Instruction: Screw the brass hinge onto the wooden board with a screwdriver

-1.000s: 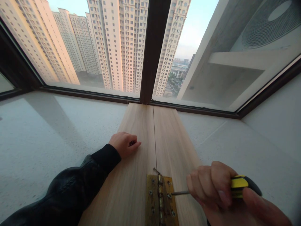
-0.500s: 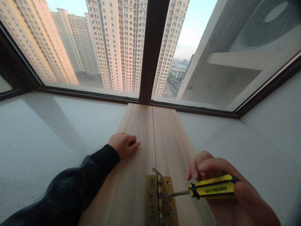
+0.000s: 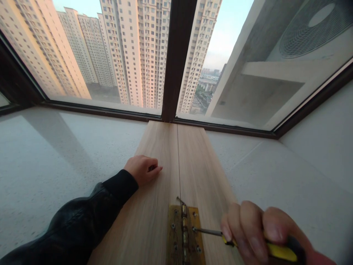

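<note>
My right hand (image 3: pixel 253 232) is wrapped round the yellow-and-black handle of a screwdriver (image 3: pixel 209 232). The shaft points left, its tip at a screw in the right leaf of a brass hinge (image 3: pixel 176 235). That hinge lies across the seam between two pale wooden boards (image 3: pixel 198 158), with several screws in both leaves. A loose screw (image 3: pixel 180 201) rests by the hinge's top end. My left hand (image 3: pixel 142 169) is curled closed on the left board; small dark bits show inside the curl, too unclear to name.
Beyond the boards' far end stands a dark window frame (image 3: pixel 176 62), with tall buildings outside. A white speckled sill (image 3: pixel 104 140) extends on both sides of the boards. A pale wall (image 3: pixel 322 121) rises at the right.
My right hand's fingers have gone from loosely spread to wrapped over the screwdriver handle, and the hand sits slightly lower. The tip stays at the same hinge screw. My left hand keeps its place.
</note>
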Tool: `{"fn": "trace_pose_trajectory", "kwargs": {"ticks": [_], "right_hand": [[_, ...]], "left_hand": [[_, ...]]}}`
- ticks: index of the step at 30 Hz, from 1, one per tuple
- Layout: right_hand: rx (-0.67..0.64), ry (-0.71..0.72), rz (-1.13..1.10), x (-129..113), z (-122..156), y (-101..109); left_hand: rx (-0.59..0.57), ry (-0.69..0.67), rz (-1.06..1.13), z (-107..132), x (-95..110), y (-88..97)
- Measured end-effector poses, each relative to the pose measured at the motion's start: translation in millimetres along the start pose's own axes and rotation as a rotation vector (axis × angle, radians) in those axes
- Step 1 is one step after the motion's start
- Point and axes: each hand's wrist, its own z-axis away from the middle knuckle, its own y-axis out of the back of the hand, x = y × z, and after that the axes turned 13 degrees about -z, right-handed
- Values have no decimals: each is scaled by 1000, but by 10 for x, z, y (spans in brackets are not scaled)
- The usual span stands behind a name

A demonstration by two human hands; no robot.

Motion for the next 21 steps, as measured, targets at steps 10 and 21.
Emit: {"fn": "trace_pose_trajectory", "kwargs": {"ticks": [10,21], "right_hand": [[-83,-245,-298,35,-193,-166],[-81,-52,50,-31,-221,-46]], "left_hand": [[-8,-3,7,13,6,11],[-27,-9,7,4,12,14]]}}
